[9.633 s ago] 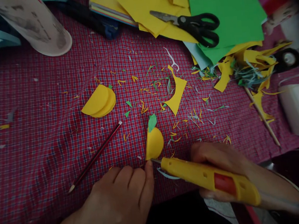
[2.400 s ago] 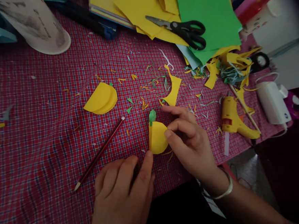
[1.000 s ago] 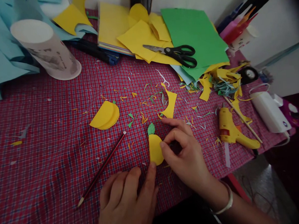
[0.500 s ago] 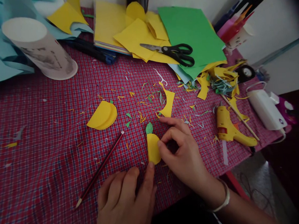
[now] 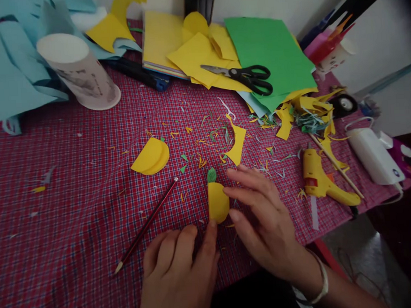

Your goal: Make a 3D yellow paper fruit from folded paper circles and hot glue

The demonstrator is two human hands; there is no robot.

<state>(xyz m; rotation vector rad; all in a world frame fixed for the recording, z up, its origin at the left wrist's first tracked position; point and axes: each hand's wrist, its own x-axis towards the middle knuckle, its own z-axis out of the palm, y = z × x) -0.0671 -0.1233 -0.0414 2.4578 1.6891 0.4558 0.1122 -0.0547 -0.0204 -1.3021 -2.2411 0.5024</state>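
A folded yellow paper half-circle [image 5: 218, 202] lies on the checked cloth, with a small green paper leaf [image 5: 211, 175] at its top. My left hand [image 5: 180, 263] rests palm down, its index fingertip on the lower end of the half-circle and its other fingers bent on the cloth. To the right, my right hand [image 5: 266, 220] is open, fingers apart, the fingertips close to the curved edge. Left of them are a pair of stacked yellow half-circles [image 5: 151, 156] and a pencil [image 5: 147, 225]. A yellow paper offcut [image 5: 238, 144] lies just beyond my right fingers.
Scissors [image 5: 244, 75] lie on yellow sheets [image 5: 193, 56] beside green paper [image 5: 272, 58]. A paper cup [image 5: 80, 73] stands upside down near blue paper [image 5: 13, 73]. At right are a yellow glue gun [image 5: 320, 179], a stick [image 5: 336, 166], a white adapter [image 5: 374, 156] and paper scraps [image 5: 313, 113].
My right hand has let go of the half-circle's curved edge and spread its fingers. My left index finger has stayed on the lower end. The view has shifted slightly left.
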